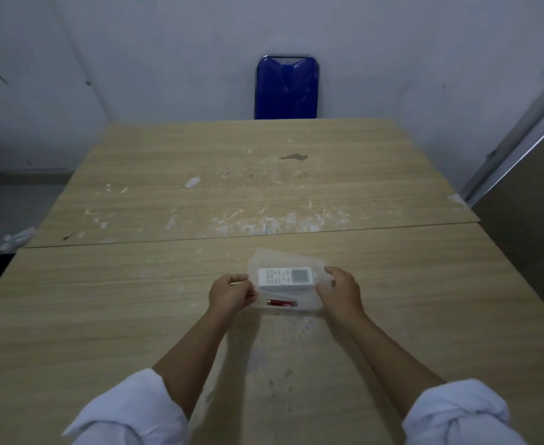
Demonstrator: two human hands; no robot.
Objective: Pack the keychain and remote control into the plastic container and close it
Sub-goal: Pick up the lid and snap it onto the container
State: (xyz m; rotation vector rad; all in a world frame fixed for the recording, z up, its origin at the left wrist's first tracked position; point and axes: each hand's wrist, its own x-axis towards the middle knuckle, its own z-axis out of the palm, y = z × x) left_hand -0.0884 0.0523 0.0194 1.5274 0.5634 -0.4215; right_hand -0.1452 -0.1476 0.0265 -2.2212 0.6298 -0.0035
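A clear plastic container point(306, 305) rests on the wooden table point(136, 300) just ahead of me. Inside it lies a white remote control point(285, 278), screen end to the right, and in front of it a red keychain point(281, 303). The translucent lid point(272, 256) stands tilted up behind the remote. My left hand point(230, 292) grips the container's left edge. My right hand point(341, 289) holds its right edge, fingers curled over the rim.
A blue chair back point(287, 88) stands past the far table edge against the wall. A seam point(248, 234) runs across the table beyond the container. A grey panel point(527, 200) leans at the right.
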